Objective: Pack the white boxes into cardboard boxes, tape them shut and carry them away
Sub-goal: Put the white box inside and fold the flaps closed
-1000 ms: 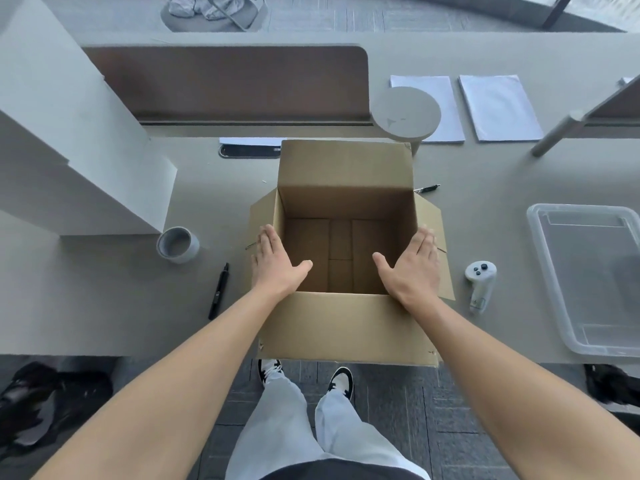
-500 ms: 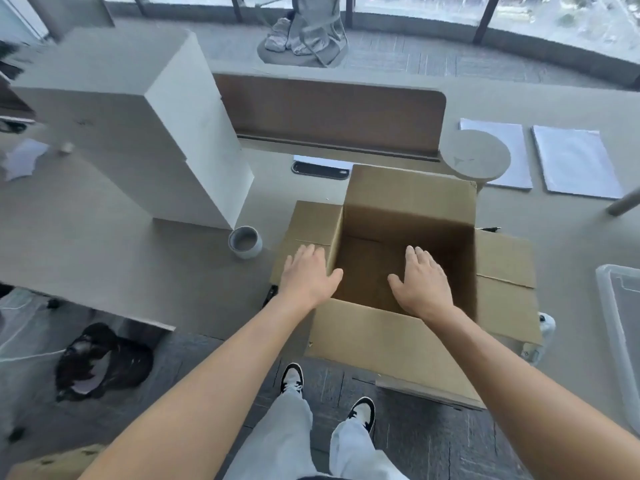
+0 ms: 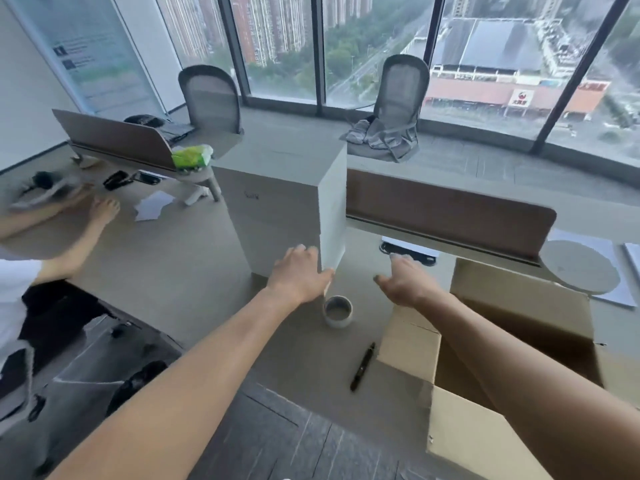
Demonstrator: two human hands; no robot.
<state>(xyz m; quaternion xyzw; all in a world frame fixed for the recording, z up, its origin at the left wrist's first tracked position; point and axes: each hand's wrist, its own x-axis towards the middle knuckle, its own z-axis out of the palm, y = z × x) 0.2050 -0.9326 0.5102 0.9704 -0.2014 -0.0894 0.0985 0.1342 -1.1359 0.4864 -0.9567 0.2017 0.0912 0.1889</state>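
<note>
**White stack on the desk, both hands near its corner**

White boxes stand in a tall stack on the desk, a little left of the middle of the view. The left hand lies with relaxed, spread fingers against the lower front corner of the stack and touches it. The right hand is stretched forward just right of the same corner, the fingers loosely open and the thumb apart; it holds nothing, and I cannot tell if it touches the stack.

Below the two hands a roll of tape stands on the desk, near the corner of the stack. A black marker lies nearer to the desk edge, between the tape and the cardboard box. This box is open at the lower right, its flaps are turned outward, and the right forearm crosses over it.

Behind the stack a brown divider panel runs along the desk. A round grey disc lies on white sheets of paper at the far right. At the left, another person's arm rests on the neighbouring desk. A green packet sits further back, and two grey office chairs stand before the large windows.
</note>
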